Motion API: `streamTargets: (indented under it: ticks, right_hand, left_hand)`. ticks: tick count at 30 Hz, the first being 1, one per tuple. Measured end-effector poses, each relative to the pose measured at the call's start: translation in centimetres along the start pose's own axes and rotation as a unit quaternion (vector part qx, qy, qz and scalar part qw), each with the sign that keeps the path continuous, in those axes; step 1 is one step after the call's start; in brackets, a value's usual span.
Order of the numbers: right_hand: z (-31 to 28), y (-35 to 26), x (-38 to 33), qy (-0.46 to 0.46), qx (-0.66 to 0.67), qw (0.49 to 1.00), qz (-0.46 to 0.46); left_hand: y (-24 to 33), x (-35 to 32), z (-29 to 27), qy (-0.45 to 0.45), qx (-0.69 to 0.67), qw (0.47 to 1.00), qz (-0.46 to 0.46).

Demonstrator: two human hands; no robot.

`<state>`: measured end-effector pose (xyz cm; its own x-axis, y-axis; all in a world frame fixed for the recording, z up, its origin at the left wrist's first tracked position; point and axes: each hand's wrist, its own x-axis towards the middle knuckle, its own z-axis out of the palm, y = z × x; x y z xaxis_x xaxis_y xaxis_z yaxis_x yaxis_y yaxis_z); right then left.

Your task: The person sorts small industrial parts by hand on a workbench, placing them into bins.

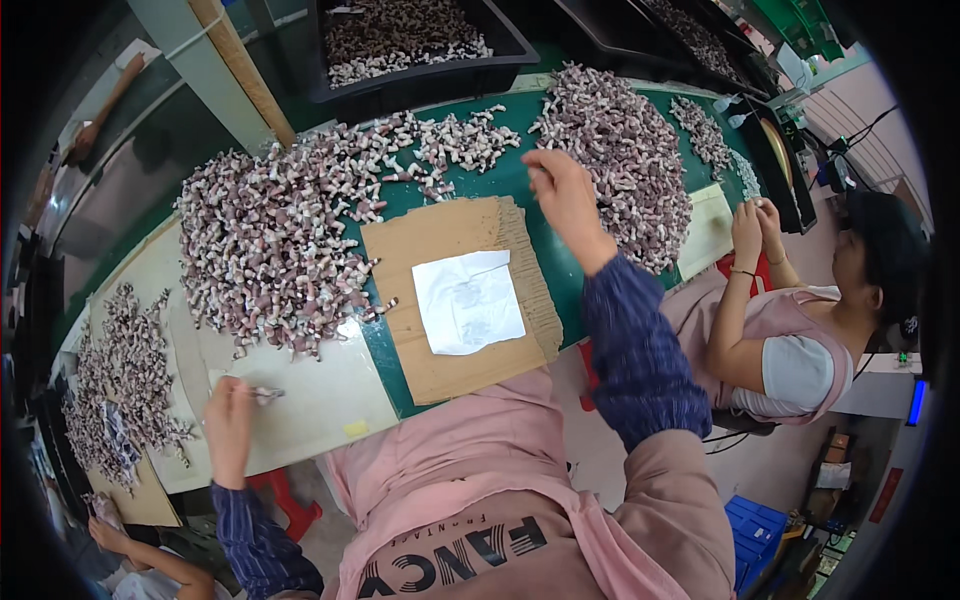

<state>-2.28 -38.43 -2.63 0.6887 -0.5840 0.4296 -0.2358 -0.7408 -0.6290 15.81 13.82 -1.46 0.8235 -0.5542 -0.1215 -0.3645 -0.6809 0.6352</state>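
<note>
My left hand point(229, 420) is over the pale mat at the left, finger and thumb pinched on a small dark-and-white figurine point(265, 394). Its exact shape is too small and blurred to make out. Beyond the cardboard sheet, my right hand point(565, 195) hovers above the green table, fingers loosely bent and apart, with nothing visible in them. It is between two heaps of similar mauve, white and dark pieces: a large left pile point(275, 245) and a right pile point(620, 160). Before me lies the cardboard sheet point(400, 250) with a creased white paper point(468, 300) on it.
A black tub point(430, 78) of similar pieces stands at the table's far edge. A co-worker point(790, 340) sits at the right, hands raised near a smaller pile point(700, 135). Another person's arm point(150, 560) shows at lower left, near a further heap point(125, 370).
</note>
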Motion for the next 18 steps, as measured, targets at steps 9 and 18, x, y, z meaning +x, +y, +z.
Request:
streamTargets:
  ticks: [9,18]
  right_hand:
    - [2.7,-1.1,2.4,-0.133,-0.098,0.985,-0.045]
    - [3.1,-0.2,2.6,-0.105,-0.147,0.981,-0.069]
  left_hand:
    - [-0.4,1.6,-3.1,0.222,0.221,0.946,-0.076]
    - [7.4,-0.3,5.5,0.192,-0.018,0.979,0.067]
